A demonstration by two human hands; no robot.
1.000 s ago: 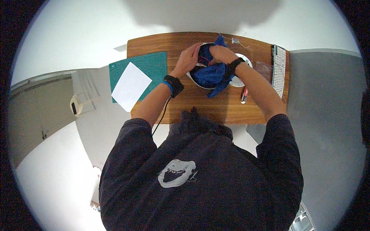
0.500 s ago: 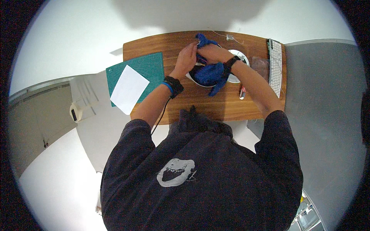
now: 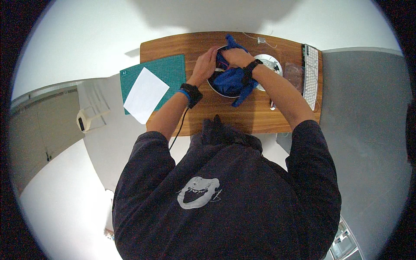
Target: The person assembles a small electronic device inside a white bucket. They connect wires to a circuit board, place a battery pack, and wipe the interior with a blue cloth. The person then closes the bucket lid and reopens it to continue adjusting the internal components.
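Observation:
A round container with a white rim (image 3: 222,93) stands at the middle of the desk, and crumpled blue fabric (image 3: 228,81) fills it. Parts of the fabric hang over the rim at the far and near sides. My left hand (image 3: 206,64) grips the container's left rim, with its fingertips out of sight at the edge. Reaching in from the right, my right hand (image 3: 235,57) is down among the fabric, and its fingers are hidden. Something reddish and a pale bit show between the hands, too small to make out.
A white round lid-like piece (image 3: 269,63) lies right of the container, partly under my right forearm. Further right are a clear plastic item (image 3: 294,74) and a white keyboard (image 3: 310,78). A white sheet (image 3: 146,96) covers part of a green cutting mat (image 3: 174,69) on the left.
My hands have drawn apart over the container, the left shifting slightly left to its rim. My right hand has moved deeper into the fabric, and more of the container's inside shows.

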